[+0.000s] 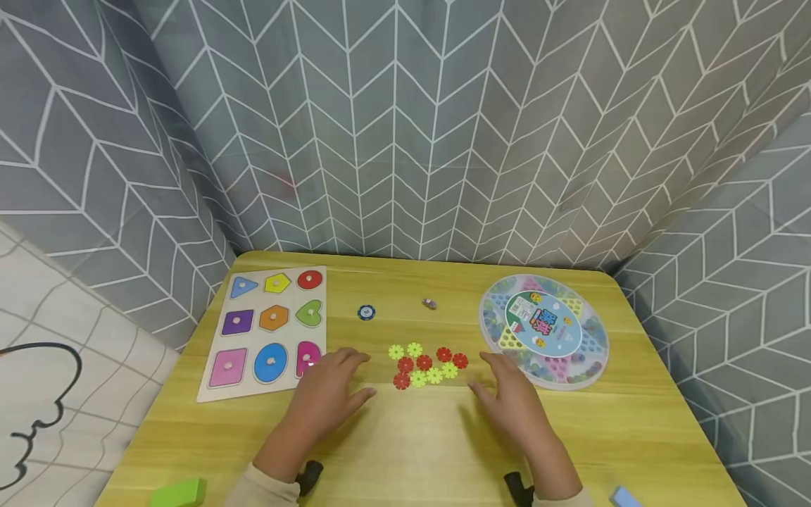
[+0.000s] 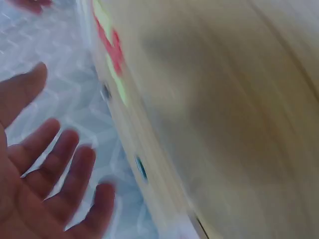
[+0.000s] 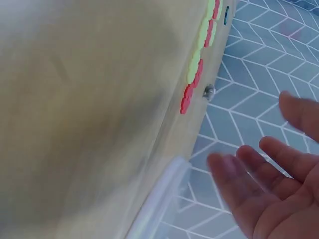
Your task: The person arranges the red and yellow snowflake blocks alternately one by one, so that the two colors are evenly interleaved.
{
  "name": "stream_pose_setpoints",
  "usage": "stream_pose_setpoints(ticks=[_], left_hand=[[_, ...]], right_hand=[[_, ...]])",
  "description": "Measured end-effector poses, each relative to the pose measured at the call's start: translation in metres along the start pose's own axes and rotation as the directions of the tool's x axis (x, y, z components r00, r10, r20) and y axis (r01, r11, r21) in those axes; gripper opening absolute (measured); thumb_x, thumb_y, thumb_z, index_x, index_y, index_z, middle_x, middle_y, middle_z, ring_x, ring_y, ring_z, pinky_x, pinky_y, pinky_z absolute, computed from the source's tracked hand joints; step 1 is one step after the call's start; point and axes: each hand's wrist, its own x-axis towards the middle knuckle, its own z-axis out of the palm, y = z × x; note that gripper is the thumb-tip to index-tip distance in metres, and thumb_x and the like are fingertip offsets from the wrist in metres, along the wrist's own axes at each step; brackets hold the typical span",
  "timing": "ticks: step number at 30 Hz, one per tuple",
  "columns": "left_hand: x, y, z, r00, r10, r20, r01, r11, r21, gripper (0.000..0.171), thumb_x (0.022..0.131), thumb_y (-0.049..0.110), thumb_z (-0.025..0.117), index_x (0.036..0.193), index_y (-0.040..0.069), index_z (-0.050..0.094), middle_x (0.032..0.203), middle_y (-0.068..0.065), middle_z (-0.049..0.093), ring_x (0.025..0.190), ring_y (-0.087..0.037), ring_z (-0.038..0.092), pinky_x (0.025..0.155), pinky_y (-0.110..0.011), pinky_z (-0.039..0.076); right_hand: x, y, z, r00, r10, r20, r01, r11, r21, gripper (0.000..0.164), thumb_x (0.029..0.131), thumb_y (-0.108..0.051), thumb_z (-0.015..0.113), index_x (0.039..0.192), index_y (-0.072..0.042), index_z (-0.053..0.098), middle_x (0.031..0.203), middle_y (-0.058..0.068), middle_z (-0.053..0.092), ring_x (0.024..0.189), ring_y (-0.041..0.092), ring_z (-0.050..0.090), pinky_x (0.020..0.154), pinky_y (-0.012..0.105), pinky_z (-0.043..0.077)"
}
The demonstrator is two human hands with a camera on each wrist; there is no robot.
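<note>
Now, left hand (image 1: 326, 392) and right hand (image 1: 512, 401) are spread over the table (image 1: 412, 443), 10 flowers (image 1: 424, 362) between them. Near its far left corner lies the puzzle (image 1: 275, 337).

The left hand (image 2: 27, 196) shows its palm, thumb and fingers apart, before a patterned curtain (image 2: 70, 104). On the blurred wooden desk (image 2: 224, 149), red and yellow-green pieces (image 2: 117, 54) lie right of a dark disc (image 2: 141, 168). Part of the right hand (image 2: 31, 5) appears farther right.
</note>
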Motion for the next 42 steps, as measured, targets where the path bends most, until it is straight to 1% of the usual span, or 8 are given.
stream_pose_setpoints(ticks=[5, 7, 10, 14, 21, 27, 33, 42], left_hand=[[0.017, 0.013, 0.008, 0.984, 0.08, 0.162, -0.062, 0.992, -0.111, 0.048, 0.088, 0.029, 0.086, 0.129, 0.01, 0.07, 0.117, -0.006, 0.069, 0.105, -0.026, 0.067, 0.09, -0.047, 0.055], [0.023, 0.017, 0.015, 0.972, 0.137, 0.19, -0.134, 0.99, -0.031, 0.045, 0.087, 0.028, 0.086, 0.126, 0.01, 0.072, 0.115, -0.006, 0.069, 0.103, -0.026, 0.066, 0.089, -0.046, 0.055], [0.029, 0.02, 0.029, 0.953, 0.206, 0.221, -0.238, 0.963, 0.126, 0.038, 0.09, 0.031, 0.083, 0.123, 0.014, 0.074, 0.116, -0.004, 0.068, 0.101, -0.024, 0.065, 0.086, -0.043, 0.057], [0.027, 0.021, 0.041, 0.938, 0.236, 0.253, -0.297, 0.925, 0.237, 0.032, 0.093, 0.033, 0.078, 0.121, 0.019, 0.076, 0.117, -0.002, 0.067, 0.101, -0.023, 0.064, 0.081, -0.043, 0.056], [0.024, 0.021, 0.041, 0.942, 0.247, 0.227, -0.302, 0.917, 0.259, 0.022, 0.09, 0.03, 0.081, 0.108, 0.018, 0.078, 0.093, 0.004, 0.06, 0.082, -0.017, 0.056, 0.069, -0.036, 0.051], [0.022, 0.014, 0.04, 0.945, 0.259, 0.2, -0.288, 0.949, 0.13, 0.007, 0.087, 0.021, 0.084, 0.088, 0.018, 0.078, 0.086, 0.006, 0.055, 0.074, -0.013, 0.052, 0.069, -0.032, 0.05], [0.02, 0.013, 0.035, 0.947, 0.243, 0.208, -0.262, 0.963, 0.067, 0.011, 0.085, 0.018, 0.086, 0.088, 0.015, 0.076, 0.082, 0.007, 0.053, 0.07, -0.011, 0.05, 0.068, -0.032, 0.05], [0.022, 0.008, 0.037, 0.957, 0.19, 0.221, -0.199, 0.98, 0.021, 0.017, 0.085, 0.021, 0.086, 0.097, 0.014, 0.076, 0.084, 0.007, 0.053, 0.073, -0.012, 0.05, 0.071, -0.033, 0.05]], right_hand=[[0.029, 0.002, 0.002, 0.999, 0.006, 0.033, -0.008, 0.997, 0.082, 0.045, 0.095, -0.009, 0.075, 0.137, 0.002, 0.061, 0.131, 0.02, 0.063, 0.116, 0.039, 0.064, 0.092, 0.051, 0.055], [0.038, 0.004, 0.007, 0.998, -0.002, 0.062, -0.003, 0.996, 0.086, 0.041, 0.095, -0.006, 0.074, 0.134, 0.003, 0.063, 0.129, 0.02, 0.065, 0.115, 0.038, 0.064, 0.095, 0.052, 0.053], [0.048, 0.005, 0.014, 0.994, -0.012, 0.111, 0.005, 0.998, 0.058, 0.039, 0.094, -0.004, 0.073, 0.132, 0.003, 0.065, 0.128, 0.02, 0.064, 0.115, 0.038, 0.063, 0.098, 0.053, 0.05], [0.052, 0.005, 0.022, 0.99, -0.042, 0.133, 0.041, 0.999, 0.009, 0.037, 0.091, -0.002, 0.076, 0.127, 0.003, 0.068, 0.118, 0.017, 0.065, 0.106, 0.035, 0.064, 0.095, 0.052, 0.051], [0.046, 0.002, 0.034, 0.975, -0.119, 0.188, 0.131, 0.99, -0.052, 0.031, 0.089, -0.003, 0.075, 0.12, -0.002, 0.075, 0.099, 0.002, 0.057, 0.083, 0.015, 0.052, 0.079, 0.039, 0.05], [0.038, 0.002, 0.038, 0.97, -0.161, 0.181, 0.18, 0.979, -0.094, 0.018, 0.089, -0.005, 0.078, 0.106, -0.003, 0.078, 0.092, 0.0, 0.051, 0.079, 0.016, 0.051, 0.077, 0.039, 0.051], [0.034, 0.004, 0.038, 0.97, -0.179, 0.167, 0.203, 0.969, -0.144, 0.015, 0.08, -0.003, 0.085, 0.087, -0.005, 0.072, 0.086, -0.001, 0.052, 0.078, 0.018, 0.056, 0.078, 0.042, 0.053], [0.037, -0.001, 0.035, 0.963, -0.129, 0.237, 0.163, 0.978, -0.13, 0.023, 0.082, 0.001, 0.083, 0.101, -0.004, 0.071, 0.096, 0.006, 0.061, 0.092, 0.028, 0.063, 0.09, 0.049, 0.052]])
